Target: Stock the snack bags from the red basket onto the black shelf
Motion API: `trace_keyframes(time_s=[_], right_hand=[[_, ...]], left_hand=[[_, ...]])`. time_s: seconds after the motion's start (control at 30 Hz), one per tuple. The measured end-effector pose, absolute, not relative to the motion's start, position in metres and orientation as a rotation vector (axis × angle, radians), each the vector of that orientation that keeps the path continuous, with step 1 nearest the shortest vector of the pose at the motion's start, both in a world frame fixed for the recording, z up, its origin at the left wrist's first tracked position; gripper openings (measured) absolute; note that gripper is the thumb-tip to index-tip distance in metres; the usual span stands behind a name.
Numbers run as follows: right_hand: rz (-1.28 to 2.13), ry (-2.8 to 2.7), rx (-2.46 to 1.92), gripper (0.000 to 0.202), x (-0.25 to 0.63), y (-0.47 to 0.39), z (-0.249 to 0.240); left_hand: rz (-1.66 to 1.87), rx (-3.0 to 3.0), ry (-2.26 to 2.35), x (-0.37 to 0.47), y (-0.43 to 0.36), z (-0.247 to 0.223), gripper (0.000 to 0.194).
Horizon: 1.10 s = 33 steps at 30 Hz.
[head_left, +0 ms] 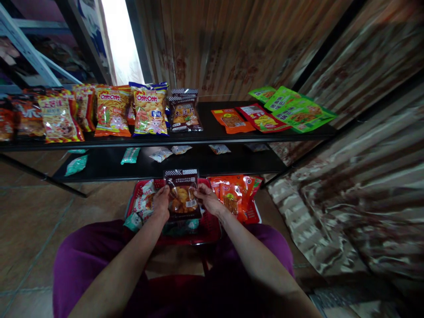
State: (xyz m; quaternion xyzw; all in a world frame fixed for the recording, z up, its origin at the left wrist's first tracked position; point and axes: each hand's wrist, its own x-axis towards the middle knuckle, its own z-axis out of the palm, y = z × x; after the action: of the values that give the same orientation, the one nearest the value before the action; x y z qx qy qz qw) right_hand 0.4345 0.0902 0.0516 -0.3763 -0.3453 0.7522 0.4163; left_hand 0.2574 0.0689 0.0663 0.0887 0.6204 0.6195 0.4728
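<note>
A black two-tier shelf [212, 132] spans the view. Upright snack bags [112, 110] are lined along its upper board's left half, and flat green packets [298, 110] are laid at its right end. Small sachets [130, 155] are scattered on the lower board. Below its front edge a red basket [208, 232] is set. Over the basket a dark clear-window snack packet [182, 194] is held upright, pinched at its sides by the left hand [161, 202] and right hand [208, 198], fingers closed on it.
</note>
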Motion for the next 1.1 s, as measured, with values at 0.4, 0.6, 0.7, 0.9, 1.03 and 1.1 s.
trace_keyframes(time_s=[0.4,0.6,0.7,0.9,1.03,1.1], right_hand=[[1.828,-0.789,-0.901,0.031,0.437,0.093,0.050],[1.845,-0.755,-0.915,0.032,0.438,0.094,0.050],[1.847,-0.728,-0.940,0.033,0.438,0.094,0.050],[1.847,-0.671,-0.964,0.034,0.439,0.095,0.053],[1.888,-0.668,-0.906,0.032,0.439,0.094,0.056],[1.911,-0.675,-0.886,0.032,0.438,0.094,0.057]], left_hand=[[1.378,0.227,1.338,0.256,0.058,0.082,0.023],[1.306,0.277,1.282,0.253,0.048,0.081,0.033],[1.284,0.293,1.278,0.253,0.046,0.082,0.038],[1.252,0.302,1.286,0.256,0.045,0.082,0.038],[1.291,0.287,1.323,0.256,0.047,0.082,0.040],[1.311,0.271,1.349,0.256,0.049,0.083,0.038]])
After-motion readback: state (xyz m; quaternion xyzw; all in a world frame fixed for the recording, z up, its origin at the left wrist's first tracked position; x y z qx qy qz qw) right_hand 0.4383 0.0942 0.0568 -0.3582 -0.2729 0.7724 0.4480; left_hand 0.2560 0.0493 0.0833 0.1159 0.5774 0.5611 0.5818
